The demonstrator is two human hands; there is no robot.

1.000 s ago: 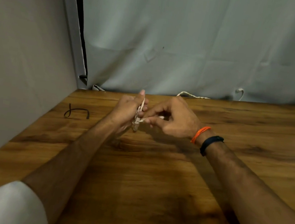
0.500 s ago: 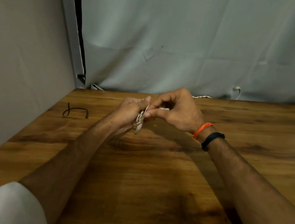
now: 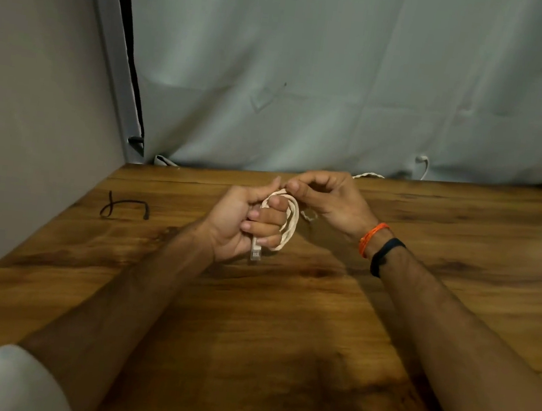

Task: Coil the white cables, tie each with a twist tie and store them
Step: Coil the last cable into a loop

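A white cable (image 3: 289, 228) is looped in a small coil around the fingers of my left hand (image 3: 243, 222), which grips it above the wooden table (image 3: 282, 326). The cable's clear plug end (image 3: 256, 253) sticks out below that fist. My right hand (image 3: 325, 196) pinches the top of the coil at its fingertips. A loose stretch of the same cable (image 3: 369, 175) trails behind my right hand toward the table's back edge. A black twist tie (image 3: 124, 207) lies bent on the table at the far left.
A grey cloth backdrop (image 3: 344, 95) hangs along the table's back edge, with another white cable end (image 3: 422, 162) showing at its hem. A grey wall panel (image 3: 35, 108) closes the left side.
My left hand has turned palm-up, so the coil around its fingers now shows as open loops. My right hand has moved from beside the coil up to its top.
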